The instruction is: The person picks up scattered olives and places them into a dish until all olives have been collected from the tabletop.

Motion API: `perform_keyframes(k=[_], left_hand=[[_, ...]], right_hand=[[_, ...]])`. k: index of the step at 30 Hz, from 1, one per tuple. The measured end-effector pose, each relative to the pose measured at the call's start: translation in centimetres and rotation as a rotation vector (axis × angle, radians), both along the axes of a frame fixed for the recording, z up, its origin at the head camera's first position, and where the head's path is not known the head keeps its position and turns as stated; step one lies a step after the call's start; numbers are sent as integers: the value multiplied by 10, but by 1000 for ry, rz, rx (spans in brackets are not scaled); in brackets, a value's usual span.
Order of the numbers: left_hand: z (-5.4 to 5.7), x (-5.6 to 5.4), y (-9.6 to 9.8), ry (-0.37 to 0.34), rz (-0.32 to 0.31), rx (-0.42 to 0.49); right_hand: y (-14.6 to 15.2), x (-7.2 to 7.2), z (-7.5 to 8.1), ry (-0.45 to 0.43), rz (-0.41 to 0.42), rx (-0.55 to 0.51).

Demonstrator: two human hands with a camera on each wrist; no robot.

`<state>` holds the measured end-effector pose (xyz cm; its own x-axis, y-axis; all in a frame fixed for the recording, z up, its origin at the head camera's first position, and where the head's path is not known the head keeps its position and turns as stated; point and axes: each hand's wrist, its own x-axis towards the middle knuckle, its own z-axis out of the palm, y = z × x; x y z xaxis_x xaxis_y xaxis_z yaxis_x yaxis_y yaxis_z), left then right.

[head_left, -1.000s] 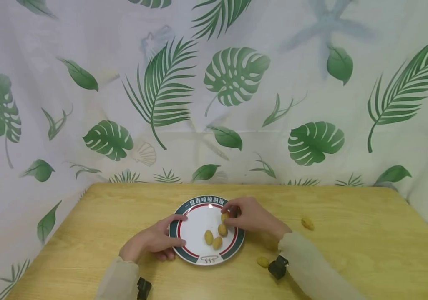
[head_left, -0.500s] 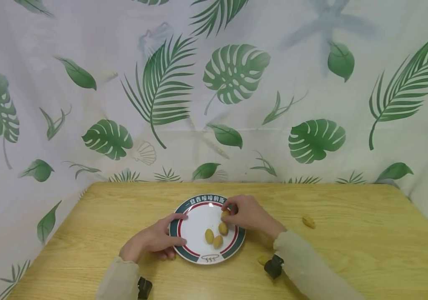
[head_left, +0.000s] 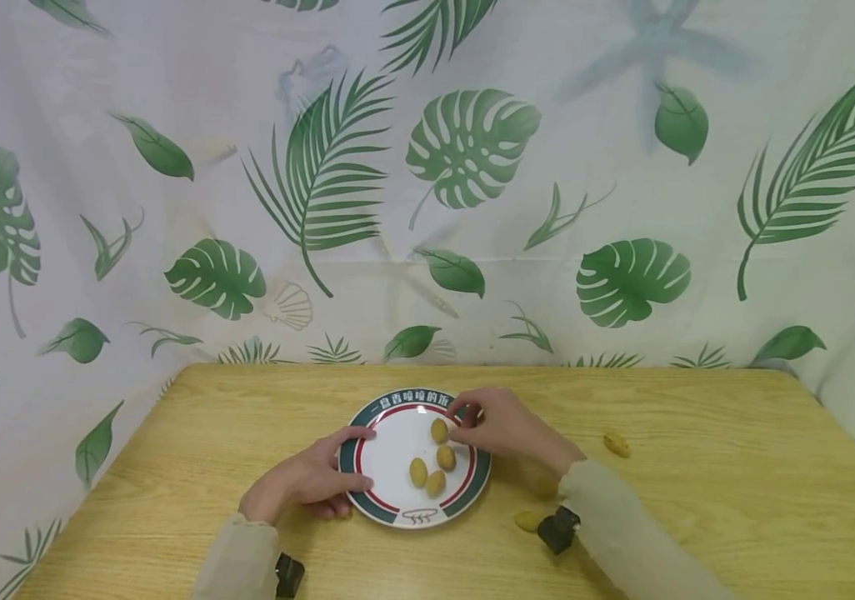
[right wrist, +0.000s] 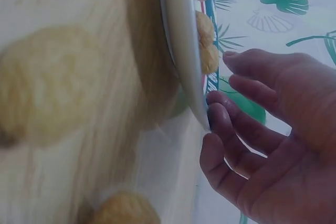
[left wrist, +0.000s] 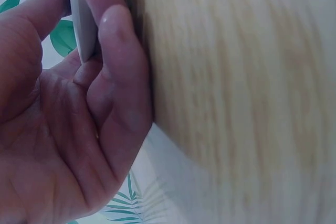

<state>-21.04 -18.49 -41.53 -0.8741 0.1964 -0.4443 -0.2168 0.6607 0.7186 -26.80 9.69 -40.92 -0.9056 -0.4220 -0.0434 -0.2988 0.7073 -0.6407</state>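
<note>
Forearms (head_left: 236, 554) angle inward over tabletop (head_left: 247, 417); right hand (head_left: 502, 425) arches across right rim of plate (head_left: 390, 454), fingers slightly bent, parted, holding nothing, just beside the farthest yellow piece (head_left: 438, 431) of four on plate; left hand (head_left: 315, 472) grips left rim, fingers above and below; more yellow pieces (head_left: 617, 445) lie on tabletop, right of plate

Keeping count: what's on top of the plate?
Four yellow-brown oval pieces lie on the plate. The left hand and right hand cover parts of its rim, so those spots can't be seen.
</note>
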Motion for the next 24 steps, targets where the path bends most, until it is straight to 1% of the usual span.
perform_keyframes(k=[3, 6, 10, 17, 21, 24], left_hand=[[-1, 0, 0, 0, 2, 1], [-1, 0, 0, 0, 1, 4], [-1, 0, 0, 0, -4, 6], [-1, 0, 0, -6, 2, 2], [-1, -1, 0, -4, 6, 2], [-1, -1, 0, -2, 6, -1]], right_hand=[[6, 0, 3, 1, 31, -12], [13, 1, 5, 16, 78, -26], [24, 3, 7, 15, 109, -36], [39, 8, 11, -11, 109, -24], [48, 10, 14, 9, 110, -32], [57, 11, 14, 44, 116, -31]])
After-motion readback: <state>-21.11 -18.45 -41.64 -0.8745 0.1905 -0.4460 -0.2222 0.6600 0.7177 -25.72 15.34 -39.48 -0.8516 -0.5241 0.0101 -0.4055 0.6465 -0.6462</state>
